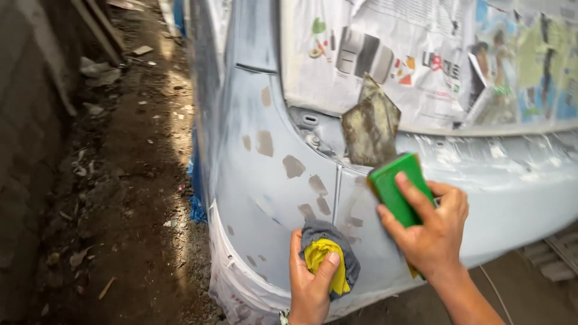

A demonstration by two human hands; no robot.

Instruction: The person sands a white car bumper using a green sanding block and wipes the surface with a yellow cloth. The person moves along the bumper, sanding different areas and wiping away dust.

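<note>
My right hand presses a green sanding block against the pale grey car body panel, and a worn sheet of sandpaper sticks up above the block. My left hand grips a bunched grey and yellow rag against the lower panel. The panel is dull and sanded, with several tan filler patches.
Newspaper masking covers the car's upper part. More paper wraps the lower corner. To the left lie a dirt ground strip with debris and a rough wall. Blue sheeting shows behind the corner.
</note>
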